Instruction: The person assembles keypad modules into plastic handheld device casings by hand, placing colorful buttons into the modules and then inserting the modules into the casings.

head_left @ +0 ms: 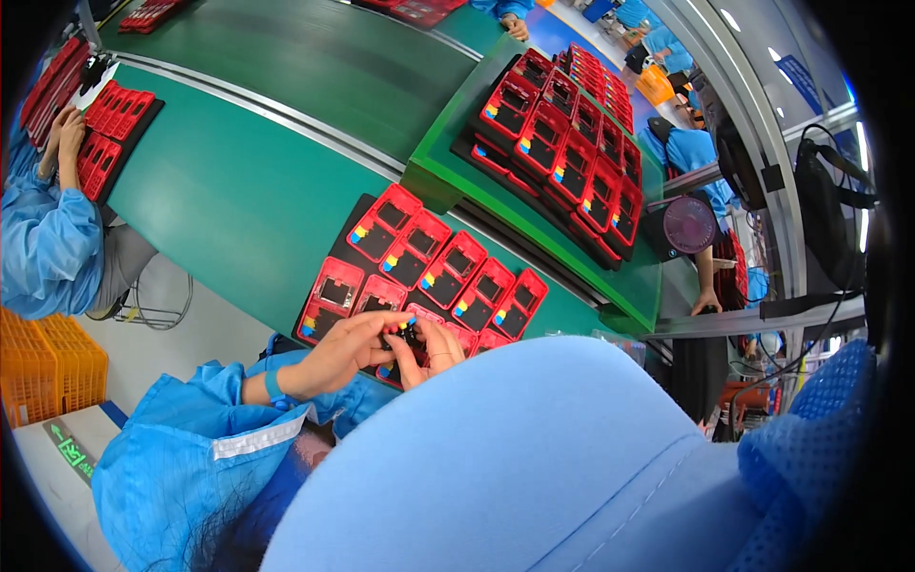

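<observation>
My left hand (335,357), with a teal band at the wrist, reaches in over a black tray (355,217) of red rectangular housings. Facing it is my right hand (434,351), partly covered by the light blue cap brim (534,448). The fingertips of both hands pinch together around a small black part (410,335) whose exact kind is hidden by the fingers. Beneath the hands lie several housings in rows, among them a red housing (384,221) with a dark window and a blue and yellow patch. Some housings are hidden behind the hands and brim.
A green raised shelf (434,181) at the back right bears stacked trays of red housings (548,129). Beyond the green table (238,191) runs a green conveyor (315,67). At far left a co-worker's hands (67,138) touch other housings (100,157). Orange crates (67,367) stand lower left.
</observation>
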Demonstrator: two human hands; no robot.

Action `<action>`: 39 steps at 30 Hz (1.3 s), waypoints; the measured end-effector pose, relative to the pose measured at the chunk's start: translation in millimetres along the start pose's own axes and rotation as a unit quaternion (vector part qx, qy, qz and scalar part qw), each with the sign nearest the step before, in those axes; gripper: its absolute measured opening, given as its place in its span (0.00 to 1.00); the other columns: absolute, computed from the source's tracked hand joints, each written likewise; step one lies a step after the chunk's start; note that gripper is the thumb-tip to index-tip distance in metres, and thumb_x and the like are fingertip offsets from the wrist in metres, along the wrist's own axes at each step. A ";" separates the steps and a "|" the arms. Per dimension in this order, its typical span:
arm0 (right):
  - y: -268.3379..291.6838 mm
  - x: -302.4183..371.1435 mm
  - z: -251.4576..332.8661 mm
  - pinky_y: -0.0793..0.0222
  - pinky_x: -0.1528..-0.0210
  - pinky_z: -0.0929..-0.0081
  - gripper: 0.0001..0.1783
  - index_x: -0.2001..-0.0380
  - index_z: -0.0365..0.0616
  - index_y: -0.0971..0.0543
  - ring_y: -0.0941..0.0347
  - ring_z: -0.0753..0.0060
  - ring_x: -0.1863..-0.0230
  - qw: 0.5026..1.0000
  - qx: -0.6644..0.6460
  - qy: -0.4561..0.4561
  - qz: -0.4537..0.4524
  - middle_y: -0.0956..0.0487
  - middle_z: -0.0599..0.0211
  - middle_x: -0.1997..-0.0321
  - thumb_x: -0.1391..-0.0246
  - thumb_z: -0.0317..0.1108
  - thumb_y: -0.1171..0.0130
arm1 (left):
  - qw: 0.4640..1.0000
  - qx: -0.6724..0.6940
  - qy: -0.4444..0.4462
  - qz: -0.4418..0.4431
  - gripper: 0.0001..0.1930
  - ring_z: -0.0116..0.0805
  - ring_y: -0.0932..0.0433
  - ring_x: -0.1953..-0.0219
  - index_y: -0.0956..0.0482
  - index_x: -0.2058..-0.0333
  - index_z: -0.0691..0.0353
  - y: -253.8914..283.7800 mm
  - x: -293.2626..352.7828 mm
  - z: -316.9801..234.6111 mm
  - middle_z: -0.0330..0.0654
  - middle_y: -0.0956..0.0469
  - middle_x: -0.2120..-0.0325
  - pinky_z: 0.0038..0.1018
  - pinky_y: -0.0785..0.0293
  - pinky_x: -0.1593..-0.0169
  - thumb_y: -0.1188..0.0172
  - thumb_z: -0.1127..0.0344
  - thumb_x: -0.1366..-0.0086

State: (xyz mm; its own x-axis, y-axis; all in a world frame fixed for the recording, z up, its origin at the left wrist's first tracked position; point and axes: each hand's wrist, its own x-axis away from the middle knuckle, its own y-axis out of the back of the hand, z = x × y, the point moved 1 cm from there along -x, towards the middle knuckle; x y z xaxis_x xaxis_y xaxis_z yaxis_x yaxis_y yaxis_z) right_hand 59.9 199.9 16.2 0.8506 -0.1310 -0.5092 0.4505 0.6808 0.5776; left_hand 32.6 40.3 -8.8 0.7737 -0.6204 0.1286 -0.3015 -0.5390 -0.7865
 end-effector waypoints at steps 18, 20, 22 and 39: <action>77.9 43.6 -66.6 0.23 0.48 0.59 0.16 0.48 0.38 0.21 0.18 0.49 0.51 0.941 -0.109 -0.264 0.181 0.18 0.49 0.49 0.37 0.33 0.39 | 0.996 0.020 0.023 -0.079 0.23 0.38 0.26 0.39 0.36 0.36 0.58 -18.8 -6.4 -7.3 0.42 0.31 0.41 0.46 0.22 0.38 0.55 0.81 0.27; 85.0 40.9 -65.7 0.24 0.47 0.55 0.20 0.45 0.39 0.22 0.21 0.51 0.47 0.958 0.120 -0.029 0.260 0.18 0.56 0.49 0.39 0.34 0.39 | 0.997 -0.002 0.021 -0.074 0.25 0.37 0.26 0.39 0.37 0.34 0.60 -19.2 -7.0 -8.3 0.45 0.31 0.40 0.45 0.22 0.38 0.56 0.82 0.27; 83.2 54.9 -53.6 0.25 0.46 0.55 0.22 0.43 0.39 0.23 0.22 0.51 0.45 0.952 0.181 0.066 0.238 0.19 0.56 0.47 0.40 0.34 0.40 | 0.997 -0.002 0.013 -0.071 0.25 0.37 0.26 0.39 0.37 0.34 0.61 -19.5 -6.7 -7.4 0.45 0.31 0.40 0.45 0.22 0.38 0.57 0.82 0.27; 61.3 83.9 -85.1 0.20 0.59 0.61 0.14 0.58 0.40 0.16 0.16 0.61 0.61 0.926 0.114 0.304 0.191 0.16 0.59 0.63 0.51 0.28 0.30 | 0.998 -0.027 0.007 -0.062 0.24 0.37 0.26 0.40 0.35 0.35 0.62 -19.3 -4.6 -1.6 0.45 0.29 0.42 0.44 0.23 0.36 0.58 0.83 0.27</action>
State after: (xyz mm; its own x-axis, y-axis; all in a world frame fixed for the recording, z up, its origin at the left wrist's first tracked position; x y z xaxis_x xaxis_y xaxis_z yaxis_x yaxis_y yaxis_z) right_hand 135.8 292.0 -45.4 0.6814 0.5652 -0.4651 0.2524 0.4149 0.8741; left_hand 33.9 52.7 6.8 0.7985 -0.5558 0.2314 -0.2342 -0.6409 -0.7310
